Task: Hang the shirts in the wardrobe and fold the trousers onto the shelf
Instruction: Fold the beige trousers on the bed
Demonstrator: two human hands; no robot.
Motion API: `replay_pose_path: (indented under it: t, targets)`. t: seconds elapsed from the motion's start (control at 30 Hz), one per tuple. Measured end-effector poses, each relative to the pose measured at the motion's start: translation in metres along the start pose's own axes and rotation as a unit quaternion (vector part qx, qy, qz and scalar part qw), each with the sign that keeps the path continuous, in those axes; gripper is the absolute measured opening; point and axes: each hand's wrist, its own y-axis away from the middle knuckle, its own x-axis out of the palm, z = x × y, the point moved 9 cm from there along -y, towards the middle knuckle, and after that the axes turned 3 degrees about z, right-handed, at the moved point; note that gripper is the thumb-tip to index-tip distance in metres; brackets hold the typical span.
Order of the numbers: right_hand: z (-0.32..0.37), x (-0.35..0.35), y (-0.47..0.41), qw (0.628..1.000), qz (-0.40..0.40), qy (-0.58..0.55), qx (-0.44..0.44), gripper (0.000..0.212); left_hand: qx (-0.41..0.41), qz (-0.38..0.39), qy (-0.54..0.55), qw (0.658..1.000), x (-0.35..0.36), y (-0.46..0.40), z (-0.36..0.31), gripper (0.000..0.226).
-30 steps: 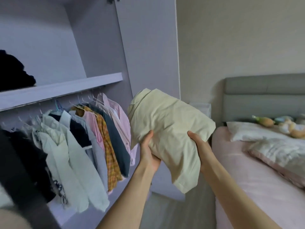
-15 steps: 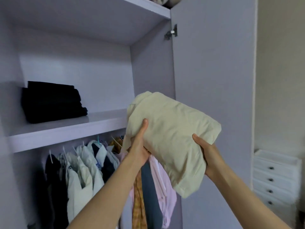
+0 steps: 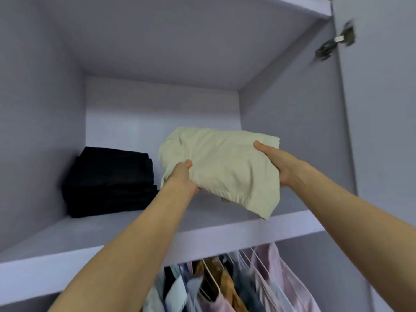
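Above the wardrobe shelf [image 3: 247,230], both hands hold a folded pair of cream trousers [image 3: 225,167] out over the board, toward its right half. On the bundle's near left edge, the left hand [image 3: 182,176] grips the cloth, its thumb lying on top and its fingers curled under the fabric where they cannot be seen. At the right end, the right hand [image 3: 276,161] clasps the bundle with the thumb pressed on the top surface and the fingers hidden beneath. The trousers' far end sits deep in the compartment and looks low over the board, while the near corner droops down past the shelf's front part; whether the bundle already touches the board cannot be told. Just beside the trousers, to the left, a stack of folded black garments [image 3: 110,181] rests on the same shelf against the left wall, close to the cream cloth but apart from it. Beneath the shelf, shirts on hangers [image 3: 238,287] hang in a row, among them pale pink, orange check and light blue ones. To the right stands the open wardrobe door [image 3: 382,131], with a metal hinge [image 3: 335,42] near its top.
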Motion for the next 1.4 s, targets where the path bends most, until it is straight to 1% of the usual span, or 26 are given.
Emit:
replay_pose_path:
  t: [0.07,0.1,0.17,0.23,0.27,0.37,0.4,0.43,0.47,0.53,0.57,0.6,0.63,0.67,0.7,0.77,0.8,0.87,0.93,1.03,1.07,1.17,1.23,1.3,1.33,1.4]
  targets:
    - [-0.005,0.001,-0.05,0.998,-0.001,0.065,0.0,0.058,0.031,-0.054,-0.001,0.998,-0.018,-0.05,-0.004,0.033]
    - [-0.004,-0.005,-0.077,0.99,-0.027,0.137,-0.007,0.068,0.051,-0.091,-0.035,0.994,-0.028,-0.076,-0.007,0.035]
    - [0.005,-0.009,-0.113,0.946,-0.065,0.312,-0.055,0.083,0.078,-0.154,-0.116,0.978,-0.044,-0.116,-0.01,0.043]
    - [-0.001,0.01,-0.142,0.877,-0.012,0.466,-0.114,0.083,0.081,-0.174,-0.151,0.97,-0.054,-0.148,-0.001,0.042]
    - [-0.015,0.02,-0.159,0.831,0.036,0.542,-0.124,0.082,0.065,-0.198,-0.193,0.959,-0.064,-0.16,0.006,0.039]
    - [-0.086,0.036,-0.207,0.681,0.155,0.71,-0.095,0.081,-0.062,-0.179,-0.205,0.96,-0.082,-0.184,0.033,0.032]
    - [-0.106,0.038,-0.218,0.648,0.176,0.736,-0.089,0.08,-0.097,-0.182,-0.274,0.939,-0.086,-0.186,0.029,0.036]
    - [-0.122,0.039,-0.228,0.629,0.189,0.749,-0.088,0.078,-0.135,-0.176,-0.41,0.885,-0.09,-0.187,0.017,0.047]
    - [-0.133,0.038,-0.238,0.625,0.192,0.751,-0.091,0.075,-0.173,-0.166,-0.548,0.802,-0.088,-0.185,0.005,0.058]
    - [-0.142,0.034,-0.258,0.626,0.185,0.75,-0.108,0.071,-0.165,-0.163,-0.797,0.558,-0.07,-0.187,-0.03,0.056]
    - [-0.14,0.032,-0.263,0.619,0.176,0.756,-0.119,0.07,-0.099,-0.169,-0.886,0.42,-0.05,-0.189,-0.046,0.047]
    - [-0.138,0.032,-0.268,0.612,0.169,0.76,-0.136,0.07,-0.001,-0.176,-0.939,0.294,-0.025,-0.189,-0.057,0.041]
    - [-0.134,0.034,-0.269,0.604,0.165,0.765,-0.154,0.069,0.102,-0.165,-0.958,0.213,-0.005,-0.188,-0.057,0.043]
    - [-0.133,0.037,-0.27,0.598,0.169,0.764,-0.172,0.069,0.166,-0.136,-0.958,0.191,0.001,-0.19,-0.048,0.056]
    - [-0.132,0.04,-0.27,0.596,0.173,0.762,-0.186,0.069,0.169,-0.094,-0.962,0.194,-0.007,-0.195,-0.033,0.074]
    - [-0.135,0.043,-0.273,0.603,0.188,0.749,-0.199,0.069,0.08,-0.006,-0.972,0.222,-0.044,-0.208,0.001,0.09]
    - [-0.138,0.045,-0.276,0.603,0.2,0.745,-0.204,0.068,0.042,0.01,-0.973,0.225,-0.062,-0.216,0.011,0.089]
    - [-0.148,0.047,-0.279,0.599,0.232,0.74,-0.2,0.064,0.015,0.015,-0.968,0.251,-0.088,-0.23,0.018,0.082]
    - [-0.156,0.051,-0.287,0.616,0.259,0.722,-0.18,0.062,0.0,0.009,-0.964,0.267,-0.098,-0.24,0.017,0.077]
    - [-0.16,0.053,-0.292,0.635,0.275,0.708,-0.139,0.064,-0.051,0.004,-0.96,0.276,-0.104,-0.247,0.017,0.077]
    - [-0.161,0.052,-0.29,0.625,0.274,0.719,-0.13,0.067,-0.068,-0.001,-0.957,0.281,-0.105,-0.244,0.018,0.077]
    - [-0.154,0.046,-0.276,0.562,0.253,0.779,-0.112,0.076,-0.105,-0.005,-0.943,0.314,-0.101,-0.227,0.019,0.081]
    - [-0.142,0.047,-0.273,0.542,0.23,0.799,-0.118,0.071,-0.093,0.002,-0.944,0.317,-0.09,-0.219,0.012,0.084]
    - [-0.129,0.054,-0.253,0.553,0.217,0.794,-0.132,0.06,-0.041,-0.008,-0.955,0.294,-0.073,-0.194,-0.004,0.078]
    - [-0.123,0.059,-0.239,0.569,0.212,0.781,-0.146,0.056,-0.012,-0.025,-0.958,0.287,-0.067,-0.176,-0.014,0.072]
    - [-0.107,0.072,-0.214,0.618,0.205,0.735,-0.19,0.049,0.037,-0.06,-0.954,0.292,-0.056,-0.146,-0.032,0.062]
